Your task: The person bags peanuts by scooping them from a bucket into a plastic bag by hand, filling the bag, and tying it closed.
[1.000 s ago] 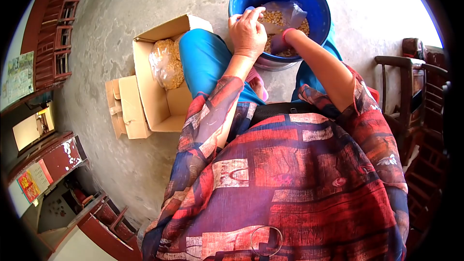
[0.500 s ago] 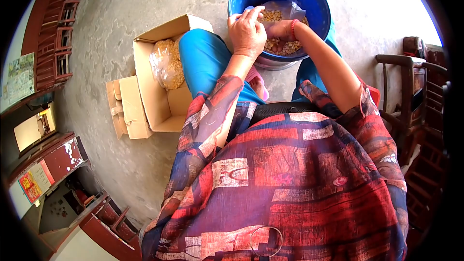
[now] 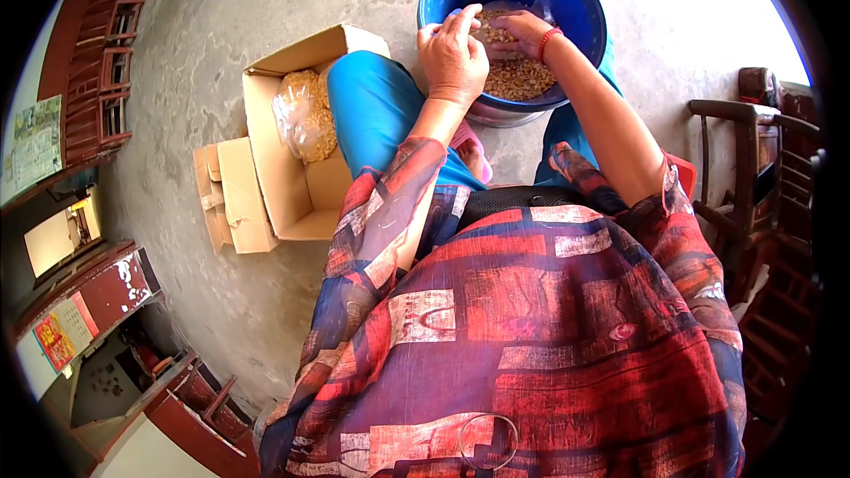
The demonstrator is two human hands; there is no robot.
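Observation:
A blue bucket (image 3: pixel 580 13) between my knees holds loose yellow-brown kernels (image 3: pixel 522 78) and a clear plastic bag (image 3: pixel 542 9). At the bucket's left rim, my left hand (image 3: pixel 453 55) is closed on the edge of what looks like the bag. My right hand (image 3: pixel 524 33), with a red band at the wrist, is inside the bucket at the bag's mouth, above the kernels. Its fingers point left and are partly spread; whether kernels lie in it is too unclear to tell.
An open cardboard box (image 3: pixel 266 146) stands left of my knee, with a filled clear bag (image 3: pixel 305 115) in it. A dark wooden chair (image 3: pixel 744 159) is at the right. Wooden furniture (image 3: pixel 115 93) lines the left side.
My right hand has risen out of the kernels and moved up toward the bag's mouth, beside my left hand. The bag has shifted a little; my left hand has barely moved.

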